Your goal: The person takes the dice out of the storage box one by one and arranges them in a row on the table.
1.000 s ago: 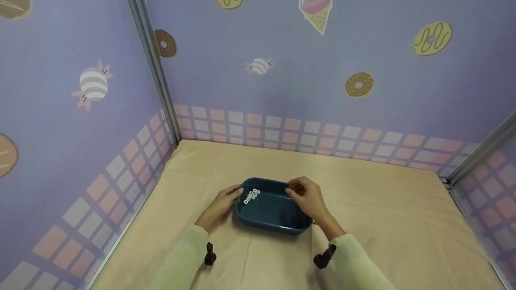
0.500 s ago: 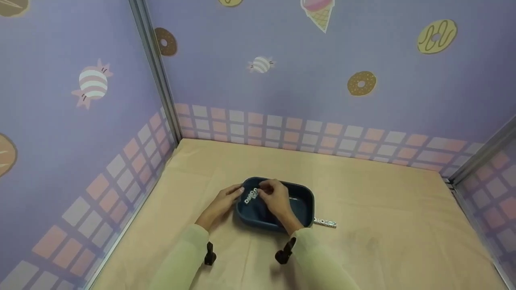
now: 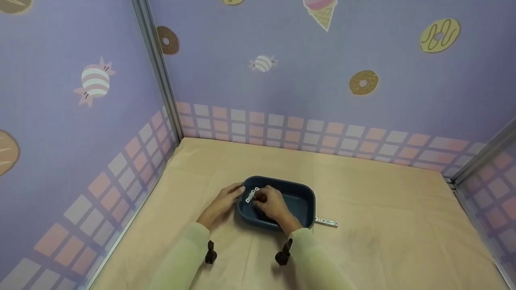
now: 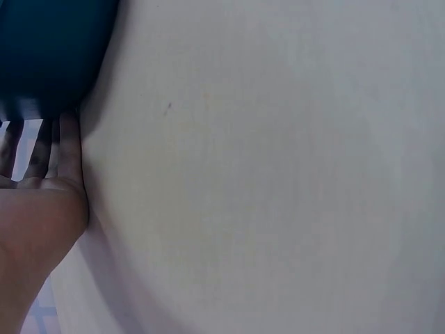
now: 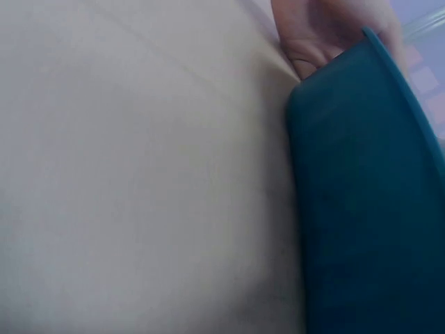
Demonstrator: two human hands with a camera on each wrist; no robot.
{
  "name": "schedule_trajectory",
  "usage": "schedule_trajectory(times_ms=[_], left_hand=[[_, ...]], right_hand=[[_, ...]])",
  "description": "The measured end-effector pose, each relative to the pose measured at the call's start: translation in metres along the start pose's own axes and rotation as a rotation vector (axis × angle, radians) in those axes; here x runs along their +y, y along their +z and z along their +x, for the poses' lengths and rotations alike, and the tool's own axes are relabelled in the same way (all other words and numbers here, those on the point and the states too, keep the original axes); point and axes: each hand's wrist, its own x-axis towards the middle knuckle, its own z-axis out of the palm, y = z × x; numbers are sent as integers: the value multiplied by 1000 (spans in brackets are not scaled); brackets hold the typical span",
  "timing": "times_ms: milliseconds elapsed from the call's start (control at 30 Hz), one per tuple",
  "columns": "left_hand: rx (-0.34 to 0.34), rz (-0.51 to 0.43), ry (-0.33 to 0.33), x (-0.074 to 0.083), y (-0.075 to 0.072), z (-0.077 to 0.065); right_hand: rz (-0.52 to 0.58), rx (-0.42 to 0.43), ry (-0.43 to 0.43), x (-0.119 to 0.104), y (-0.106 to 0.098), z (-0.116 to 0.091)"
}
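Note:
A dark blue rectangular tray (image 3: 300, 200) stands on the cloth-covered table. My left hand (image 3: 219, 205) grips its left end, thumb over the rim and fingers against the outer wall; the left wrist view shows those fingers (image 4: 69, 149) reaching to the tray. Small white cubes with dark markings (image 3: 250, 195) lie clustered inside the tray's left end. My right hand (image 3: 274, 203) reaches into the tray, fingers bent and fingertips right at the cubes. I cannot tell whether it holds one. Tray wall (image 5: 368, 195) hides the right hand's fingers in the right wrist view.
Outside the tray's right end, a straight row of white marked cubes (image 3: 326, 222) lies on the beige cloth (image 3: 383, 193). Lilac printed walls (image 3: 302, 84) with metal corner posts (image 3: 159, 72) enclose the table at the back and sides.
My right hand has moved left from the tray's right side to the cubes, then slightly lower. The cube row outside the tray has come into view. My left hand stays on the tray.

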Motion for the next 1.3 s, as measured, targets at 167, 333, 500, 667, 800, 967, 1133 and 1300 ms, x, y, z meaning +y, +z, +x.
schedule_trajectory(times_ms=[167, 333, 500, 667, 800, 967, 1133, 1300], left_hand=[[-7, -30, 9, -1, 0, 1], [-15, -22, 27, 0, 0, 1], [-19, -32, 24, 2, -1, 0], [-13, -35, 22, 1, -1, 1], [-4, -20, 29, -2, -2, 1], [10, -11, 13, -2, -2, -2], [-15, -18, -2, -1, -2, 0], [-14, -114, -44, -1, 1, 2]], right_hand=[[-22, -22, -2, 1, 1, 0], [-46, -17, -25, 2, 1, 1], [-58, -16, -13, 1, 0, 1], [-76, -37, 36, 1, 0, 2], [-110, -66, 76, 0, 2, 2], [-111, -72, 60, -3, 0, 2], [-24, -8, 13, -10, -16, 1], [79, -60, -43, -22, -56, -12]])
